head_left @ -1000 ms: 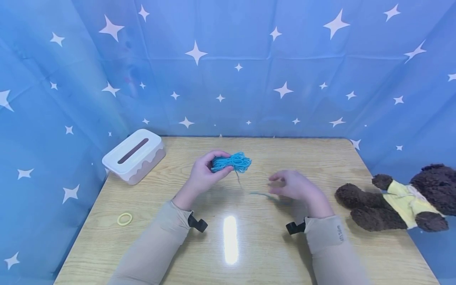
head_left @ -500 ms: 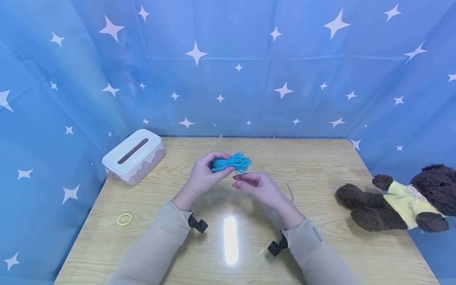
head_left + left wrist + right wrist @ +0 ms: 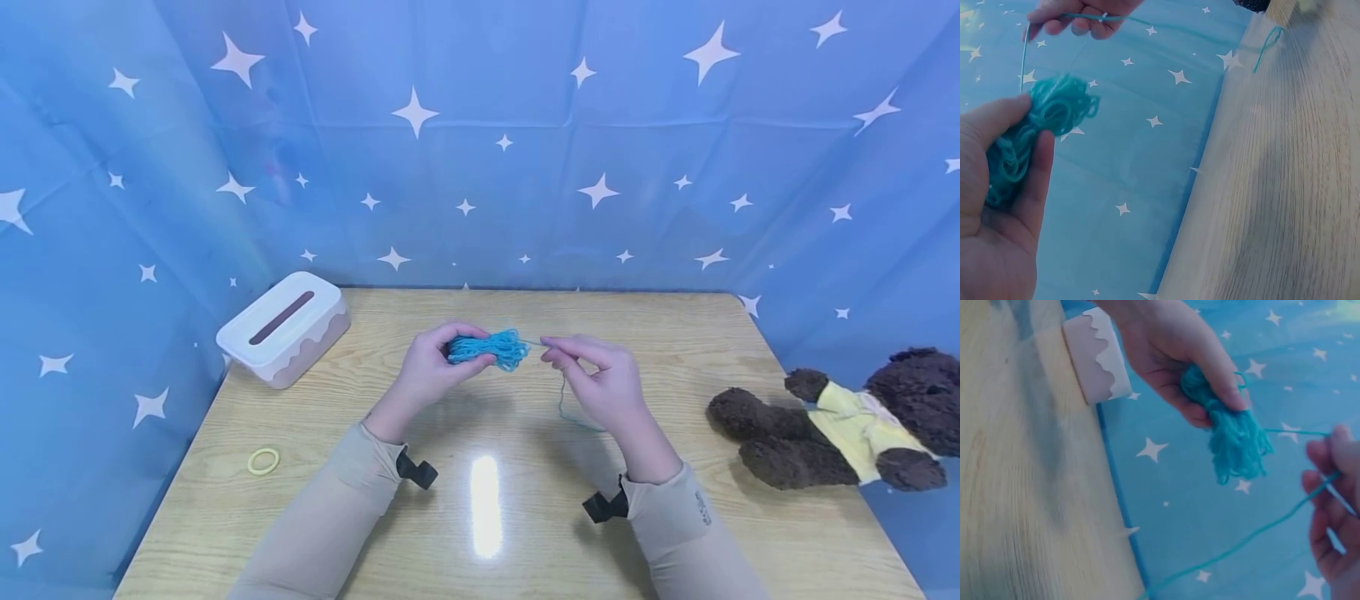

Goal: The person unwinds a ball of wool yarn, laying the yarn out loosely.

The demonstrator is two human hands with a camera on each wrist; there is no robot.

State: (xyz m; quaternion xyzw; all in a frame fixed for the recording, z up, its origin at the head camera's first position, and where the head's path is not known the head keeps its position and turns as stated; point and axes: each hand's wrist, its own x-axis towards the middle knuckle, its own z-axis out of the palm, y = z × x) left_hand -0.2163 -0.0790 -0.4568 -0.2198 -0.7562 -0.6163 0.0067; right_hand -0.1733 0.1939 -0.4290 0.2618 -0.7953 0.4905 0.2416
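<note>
My left hand (image 3: 435, 367) grips a bundle of turquoise yarn (image 3: 504, 348), its thumb and fingers curled round one end while the loops stick out to the right. To the right, my right hand (image 3: 606, 383) pinches a single strand (image 3: 1297, 432) that runs taut from the bundle. Past those fingertips the loose tail (image 3: 1235, 547) of the yarn hangs down to the table, as the right wrist view shows. In the left wrist view the bundle (image 3: 1060, 106) pokes out between the left thumb and fingers.
A white-lidded tissue box (image 3: 281, 329) stands at the table's back left. Nearer the front left lies a yellow ring (image 3: 263, 462). A brown plush bear (image 3: 847, 425) in a yellow shirt lies along the right edge of the wooden table (image 3: 420, 533). Blue starry curtain (image 3: 480, 150) surrounds it.
My right hand came in from the right to the bundle, took the strand, then drew it out to the right and slightly up. The left hand has stayed nearly still.
</note>
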